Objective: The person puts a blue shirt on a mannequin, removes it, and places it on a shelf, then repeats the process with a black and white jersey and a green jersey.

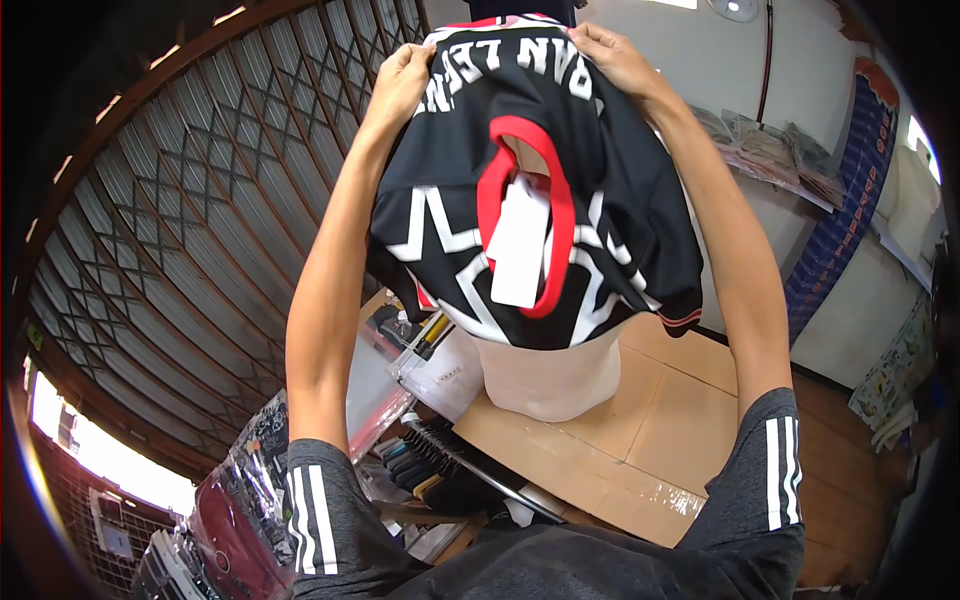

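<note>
A black jersey [460, 150] with white lettering, white star shapes and a red collar is held up in front of me. My left hand [405, 82] pinches its edge at the upper left. At the upper right, my right hand [612, 58] grips the same edge. White tags [520, 245] hang at the collar opening. Below the jersey stands a pale mannequin torso [550, 380], its upper part hidden by the cloth.
Flattened cardboard [590, 470] lies under the torso. Dark clothes hang on a rail [490, 470] at the lower left. A folding metal gate [180, 200] fills the left side. A shelf [775, 170] holds bagged items at the right.
</note>
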A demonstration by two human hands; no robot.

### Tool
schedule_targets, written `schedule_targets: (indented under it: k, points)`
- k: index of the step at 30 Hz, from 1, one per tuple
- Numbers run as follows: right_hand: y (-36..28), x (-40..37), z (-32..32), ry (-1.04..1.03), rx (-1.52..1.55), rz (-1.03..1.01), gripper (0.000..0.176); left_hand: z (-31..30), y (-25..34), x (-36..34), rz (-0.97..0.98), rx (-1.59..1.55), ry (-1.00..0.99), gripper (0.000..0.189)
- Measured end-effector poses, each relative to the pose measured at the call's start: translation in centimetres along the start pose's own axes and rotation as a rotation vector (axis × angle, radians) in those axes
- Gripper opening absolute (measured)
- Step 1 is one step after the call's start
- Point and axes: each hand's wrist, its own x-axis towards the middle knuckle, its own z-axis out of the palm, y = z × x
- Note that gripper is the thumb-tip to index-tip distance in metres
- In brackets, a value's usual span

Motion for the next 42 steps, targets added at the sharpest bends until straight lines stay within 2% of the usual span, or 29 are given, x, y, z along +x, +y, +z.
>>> schedule_targets:
  k: [1,3,5,7,9,10,12,13,14,16,17,20,21,22,24,25,27,28,30,32,34,36,37,39,40,42]
  points:
    - [2.1,0.9,0.2,-0.001,-0.02,-0.045,0.023,0.5,-0.6,0.3,-0.032,0.07,0.054,0.031]
    - [2.3,0.2,0.0,-0.07,-0.148,-0.131,0.026,-0.2,-2.3,1.3,-0.056,0.243,-0.113,0.037]
    - [7.5,4.7,-1.3,-0.08,-0.674,-0.351,0.039,0.2,-1.7,-0.4,-0.07,0.294,-0.181,0.04]
    - [5.4,4.1,-1.6,-0.001,-0.643,0.099,0.046,-0.3,-0.4,-2.3,-0.082,0.275,-0.198,0.043]
    - [2.4,2.5,-1.8,0.037,-0.57,0.242,0.057,-0.9,-0.3,-1.2,-0.018,0.331,-0.261,0.047]
    - [0.4,1.2,-1.6,0.037,-0.521,0.159,0.064,-1.3,-0.3,-0.7,0.016,0.357,-0.291,0.049]
    - [-2.5,-0.7,-1.6,-0.058,-0.066,0.257,0.058,-0.8,4.3,-2.0,-0.506,-0.162,-0.159,0.044]
    - [-2.6,-1.1,-1.7,-0.109,0.046,0.263,0.053,-1.2,3.7,-1.9,-0.507,-0.36,-0.244,0.04]
    - [-2.7,-1.4,-1.9,-0.159,0.156,0.275,0.049,-1.4,3.2,-2.0,-0.424,-0.293,-0.273,0.04]
    - [-2.6,-1.9,-2.3,-0.288,0.164,0.205,0.035,-1.3,3.1,-2.6,-0.259,-0.163,-0.33,0.039]
    - [-2.5,-2.2,-2.4,-0.363,0.181,0.165,0.026,-0.6,3.0,-2.5,-0.211,-0.128,-0.286,0.039]
    - [-1.9,-1.9,-1.1,-0.198,0.195,0.181,0.028,-1.0,-1.2,0.2,-0.047,0.106,-0.231,0.036]
    - [-1.1,-1.8,-0.7,-0.071,0.129,0.162,0.029,-1.1,-1.2,0.2,-0.079,0.221,-0.205,0.038]
    - [0.4,-0.6,-1.2,-0.084,-0.219,0.024,0.028,-0.7,-2.0,0.1,-0.068,0.301,-0.137,0.041]
    - [1.1,0.4,-2.5,-0.081,-0.866,0.155,0.028,-1.1,-2.8,0.6,-0.052,0.63,-0.308,0.042]
    - [1.5,0.4,-2.4,-0.097,-0.891,0.17,0.028,-0.8,-2.9,-0.1,-0.217,0.589,-0.283,0.038]
    - [1.9,0.4,-2.3,-0.125,-0.945,0.194,0.029,-1.3,-2.6,-0.7,-0.172,0.549,-0.284,0.037]
    - [1.9,0.0,-2.5,-0.081,-0.88,0.147,0.03,-1.6,-2.5,-0.8,-0.148,0.529,-0.284,0.036]
    - [1.8,-1.1,-2.6,0.004,-0.744,0.049,0.033,-2.4,-2.1,-1.6,-0.141,0.439,-0.24,0.05]
    - [0.9,-2.0,-2.9,0.126,-0.725,0.068,0.036,-2.6,0.8,-3.5,-0.178,0.39,-0.167,0.059]
    - [-0.2,-2.9,-3.8,0.218,-0.689,0.011,0.041,-4.1,3.4,-5.8,-0.321,0.303,-0.205,0.062]
    - [-1.5,-3.8,-5.0,0.281,-0.633,-0.122,0.048,-5.4,6.3,-9.2,-0.258,0.254,-0.253,0.069]
    - [-3.7,-4.8,-4.1,0.303,-0.672,-0.092,0.036,-5.6,7.1,-11.1,-0.226,0.369,-0.259,0.075]
    - [-5.7,-5.4,-3.6,0.285,-0.579,-0.154,0.046,-5.6,10.2,-14.5,-0.182,0.593,-0.282,0.089]
    - [-6.9,-5.7,-3.2,0.274,-0.532,-0.185,0.051,-5.5,10.3,-15.7,-0.012,0.706,-0.251,0.072]
    - [-13.5,-8.1,1.2,0.279,-0.43,-0.179,0.03,-6.0,9.0,-17.4,0.012,0.77,-0.177,0.058]
